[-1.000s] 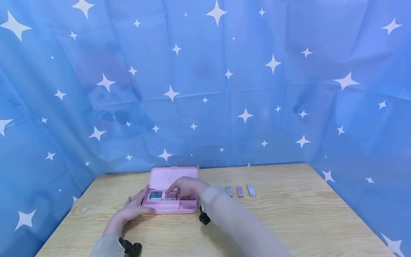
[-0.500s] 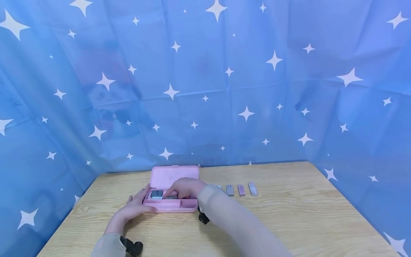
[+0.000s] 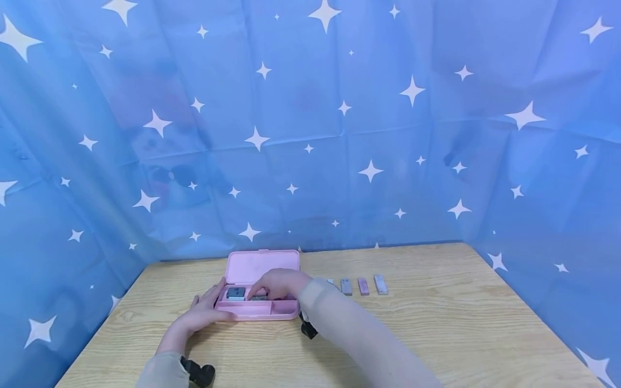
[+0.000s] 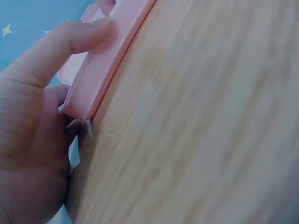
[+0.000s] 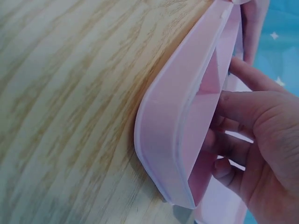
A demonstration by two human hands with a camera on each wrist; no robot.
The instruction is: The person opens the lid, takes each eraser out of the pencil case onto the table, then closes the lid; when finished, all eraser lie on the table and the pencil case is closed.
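Right hand (image 3: 277, 284) lower in the pink case (image 3: 257, 318), index fingertip nearer the dark block (image 3: 236, 292)

Curtained-off indoor corner, star-printed blue cloth (image 3: 301, 118), wood-grain table (image 3: 446, 307)

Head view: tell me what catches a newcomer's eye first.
The blue starry backdrop would likely strike first, filling the upper part. Below it, the open pink case sits on the wooden table, the left hand gripping its left end, the right hand partly inside. Small blocks lie to its right.
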